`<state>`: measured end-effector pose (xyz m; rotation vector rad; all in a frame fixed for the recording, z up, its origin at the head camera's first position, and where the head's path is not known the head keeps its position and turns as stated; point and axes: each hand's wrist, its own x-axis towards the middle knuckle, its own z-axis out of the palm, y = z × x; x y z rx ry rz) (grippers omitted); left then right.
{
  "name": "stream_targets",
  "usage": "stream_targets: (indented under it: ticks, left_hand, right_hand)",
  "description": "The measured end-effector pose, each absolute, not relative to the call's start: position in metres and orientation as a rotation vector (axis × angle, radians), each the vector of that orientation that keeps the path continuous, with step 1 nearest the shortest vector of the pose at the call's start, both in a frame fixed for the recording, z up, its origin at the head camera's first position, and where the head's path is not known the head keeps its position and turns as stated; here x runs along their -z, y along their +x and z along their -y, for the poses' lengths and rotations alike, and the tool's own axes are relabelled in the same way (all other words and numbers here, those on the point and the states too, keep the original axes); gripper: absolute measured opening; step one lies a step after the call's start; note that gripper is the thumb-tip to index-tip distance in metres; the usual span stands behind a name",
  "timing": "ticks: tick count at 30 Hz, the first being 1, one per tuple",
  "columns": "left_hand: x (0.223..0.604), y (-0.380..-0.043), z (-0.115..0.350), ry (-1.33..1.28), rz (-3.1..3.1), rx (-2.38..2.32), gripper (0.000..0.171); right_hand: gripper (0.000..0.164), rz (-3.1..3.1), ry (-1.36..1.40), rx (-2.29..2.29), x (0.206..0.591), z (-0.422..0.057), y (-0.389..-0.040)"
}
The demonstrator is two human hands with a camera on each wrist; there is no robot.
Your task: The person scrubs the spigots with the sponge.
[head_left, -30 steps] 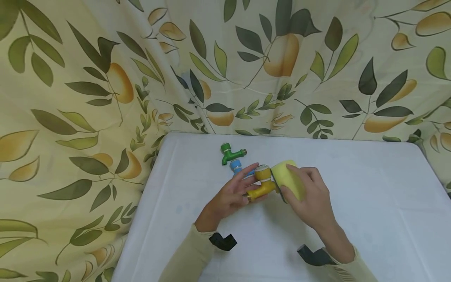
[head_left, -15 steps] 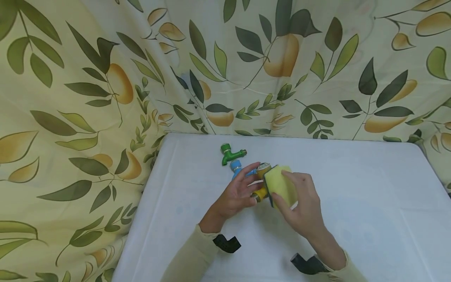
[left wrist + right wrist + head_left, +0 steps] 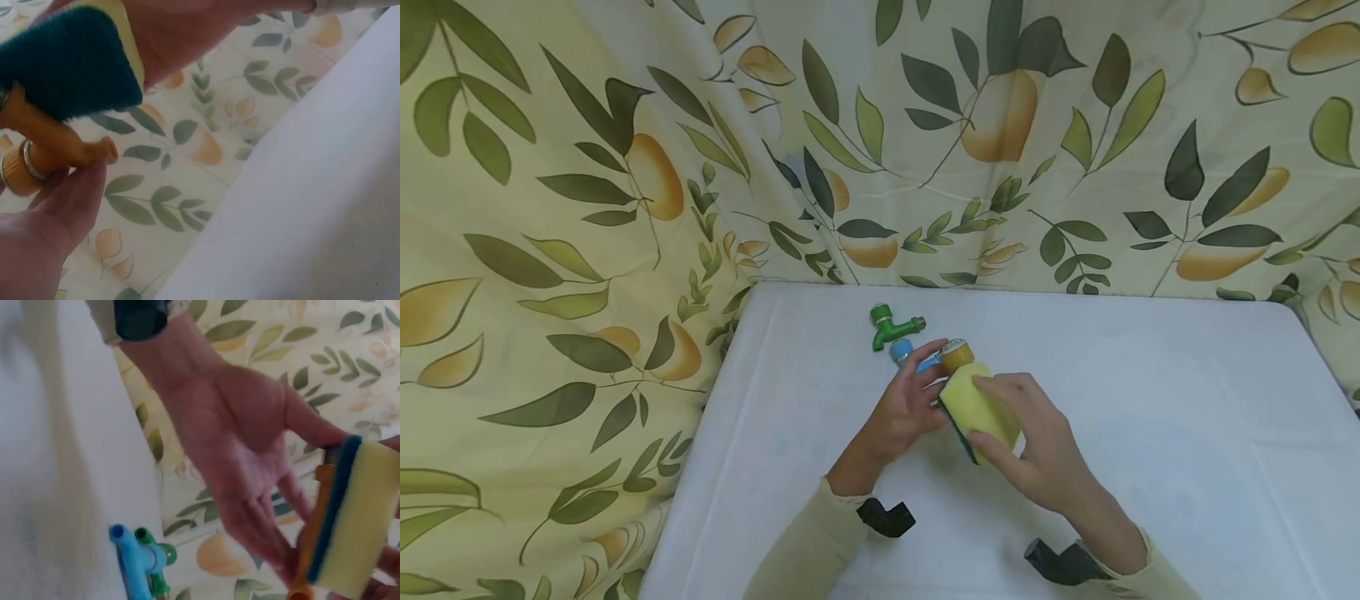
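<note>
My left hand holds a yellow water tap up off the table, its fingers around the back. The tap's round handle shows in the head view; the sponge hides most of its body. In the left wrist view the spout and body of the tap are visible. My right hand pinches a yellow sponge between thumb and fingers. Its dark green-blue scouring side faces the tap and lies against it. The right wrist view shows the sponge edge-on beside the tap.
Behind my left hand a blue tap lies on the white table, partly hidden by the fingers. A green tap lies just beyond it. Leaf-and-fruit patterned cloth hangs along the back and left.
The sponge in my right hand has moved left and down across the yellow tap, covering most of its body. My left hand has shifted slightly right and still holds the tap.
</note>
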<state>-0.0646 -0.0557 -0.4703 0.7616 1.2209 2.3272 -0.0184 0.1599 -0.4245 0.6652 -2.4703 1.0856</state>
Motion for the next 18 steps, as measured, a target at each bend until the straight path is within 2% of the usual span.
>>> stream_targets:
  ticks: [2, 6, 13, 18]
  left_hand:
    - [0.47, -0.065, 0.055, 0.749, -1.239, -2.331, 0.104]
    - [0.47, -0.065, 0.056, 0.763, -1.279, -2.308, 0.107]
    - [0.466, -0.064, 0.058, 0.903, -1.38, -2.261, 0.106]
    - [0.463, -0.062, 0.058, 0.871, -1.338, -2.278, 0.107]
  right_hand:
    - [0.065, 2.446, 0.708, -1.085, 0.425, -0.16, -0.018]
    - [0.064, 2.432, 0.612, -1.022, 0.425, -0.16, -0.021]
    - [0.064, 2.422, 0.588, -1.012, 0.423, -0.166, -0.029]
    - [0.065, 2.441, 0.637, -1.024, 0.421, -0.166, -0.029]
